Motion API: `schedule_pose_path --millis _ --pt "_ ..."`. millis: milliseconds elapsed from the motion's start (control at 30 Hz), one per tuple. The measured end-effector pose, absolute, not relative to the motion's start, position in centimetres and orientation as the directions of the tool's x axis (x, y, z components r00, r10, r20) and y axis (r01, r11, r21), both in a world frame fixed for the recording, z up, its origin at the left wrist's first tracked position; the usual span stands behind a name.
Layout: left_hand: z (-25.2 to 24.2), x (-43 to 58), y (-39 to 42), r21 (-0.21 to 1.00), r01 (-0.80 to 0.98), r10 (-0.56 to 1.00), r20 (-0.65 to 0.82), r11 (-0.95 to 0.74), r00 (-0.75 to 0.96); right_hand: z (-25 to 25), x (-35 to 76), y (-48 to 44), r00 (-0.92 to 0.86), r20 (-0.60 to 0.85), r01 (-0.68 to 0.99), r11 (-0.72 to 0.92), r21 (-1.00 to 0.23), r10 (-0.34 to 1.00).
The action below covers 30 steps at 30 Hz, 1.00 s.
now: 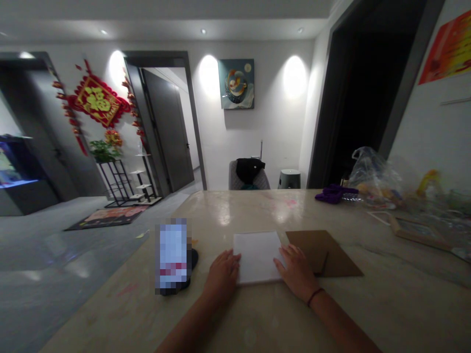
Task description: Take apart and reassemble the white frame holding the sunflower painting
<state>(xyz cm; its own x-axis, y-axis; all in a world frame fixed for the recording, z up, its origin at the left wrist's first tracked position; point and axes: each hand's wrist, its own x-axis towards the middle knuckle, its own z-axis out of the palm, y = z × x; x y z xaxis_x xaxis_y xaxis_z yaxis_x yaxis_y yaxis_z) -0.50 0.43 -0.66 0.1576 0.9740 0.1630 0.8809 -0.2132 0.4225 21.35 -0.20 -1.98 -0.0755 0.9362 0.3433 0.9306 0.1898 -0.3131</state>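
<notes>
A white rectangular sheet or thin stack of paper (257, 255) lies flat on the marble-look table in front of me. My left hand (223, 271) rests at its left edge, with the fingertips and thumb touching the paper. On the opposite edge lies my right hand (296, 269), its fingers stretched out and its thumb apart on the paper. A dark red cord circles my right wrist. Beside the right hand, partly covered by it, is a brown board (340, 255) with a narrow dark strip on it, like a picture-frame back.
A phone with a blurred screen (172, 255) stands on a dark holder at left. On the right are a wooden frame (419, 233), purple cloth (333, 193) and a clear plastic bag (375, 176). Across the table (206, 323) stands a grey chair (233, 176) with black clothing.
</notes>
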Motion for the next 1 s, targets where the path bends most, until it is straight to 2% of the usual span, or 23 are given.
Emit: schedule_pose_path --millis 200,400,667,833,1000 --pt "-0.5 -0.5 0.7 0.498 0.858 0.984 0.175 -0.124 0.04 -1.9 20.7 -0.4 -0.114 0.289 0.937 0.2 -0.288 0.95" --pt "-0.6 -0.6 1.1 0.524 0.848 0.986 0.165 -0.083 -0.005 -2.0 20.5 -0.7 -0.118 0.25 0.926 0.198 -0.321 0.961" --pt "-0.8 -1.3 1.8 0.697 0.716 0.991 0.067 0.037 -0.116 -1.9 19.7 -1.1 -0.214 0.211 0.902 0.276 -0.333 0.954" --pt "-0.6 -1.4 1.7 0.713 0.701 0.991 0.063 0.035 -0.114 -1.4 19.8 -1.5 -0.241 0.17 0.883 0.289 -0.37 0.955" --pt "-0.3 -1.0 1.0 0.647 0.762 0.991 0.121 -0.028 -0.066 -0.8 19.8 -1.7 -0.288 0.177 0.853 0.336 -0.399 0.941"
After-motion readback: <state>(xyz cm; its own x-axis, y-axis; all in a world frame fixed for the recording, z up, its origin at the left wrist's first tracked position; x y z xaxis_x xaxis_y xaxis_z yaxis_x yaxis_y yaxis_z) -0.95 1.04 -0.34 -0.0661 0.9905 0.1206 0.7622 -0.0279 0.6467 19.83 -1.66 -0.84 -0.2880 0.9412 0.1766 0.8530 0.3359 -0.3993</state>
